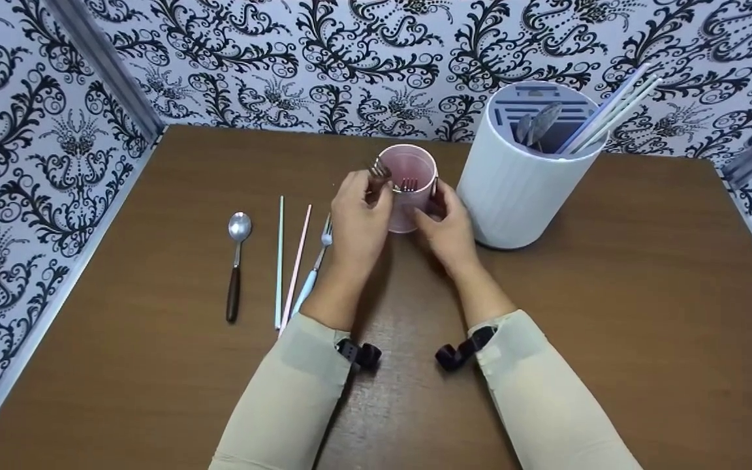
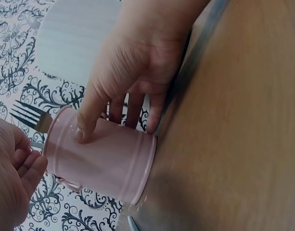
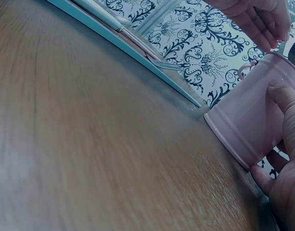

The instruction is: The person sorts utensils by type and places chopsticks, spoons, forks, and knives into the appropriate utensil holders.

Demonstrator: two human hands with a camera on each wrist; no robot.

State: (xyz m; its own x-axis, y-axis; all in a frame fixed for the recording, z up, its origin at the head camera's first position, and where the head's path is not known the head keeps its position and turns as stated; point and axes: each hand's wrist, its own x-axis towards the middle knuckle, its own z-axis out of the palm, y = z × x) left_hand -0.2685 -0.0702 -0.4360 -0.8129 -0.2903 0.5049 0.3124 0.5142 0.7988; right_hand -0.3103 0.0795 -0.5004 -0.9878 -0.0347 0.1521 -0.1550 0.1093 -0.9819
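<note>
A small pink cup [image 1: 402, 219] with little side handles stands upright on the wooden table. My right hand [image 1: 449, 230] grips it round the right side, thumb on the front wall. At its rim, on the left, my left hand [image 1: 358, 212] pinches a fork [image 1: 379, 170] whose tines point up; the rest of that fork is mostly hidden by the hand. Tines of another fork [image 1: 408, 185] show at the cup's mouth, and the left wrist view has this fork [image 2: 34, 118] sticking out above the rim.
Left of the hands lie a dark-handled spoon [image 1: 234, 287], a light blue chopstick [image 1: 279, 261], a pink chopstick [image 1: 296, 267] and a blue-handled fork [image 1: 309, 284]. Close on the right stands a tall white utensil holder [image 1: 523, 189] with spoons and several pale sticks. Patterned wall [image 1: 363, 65] behind.
</note>
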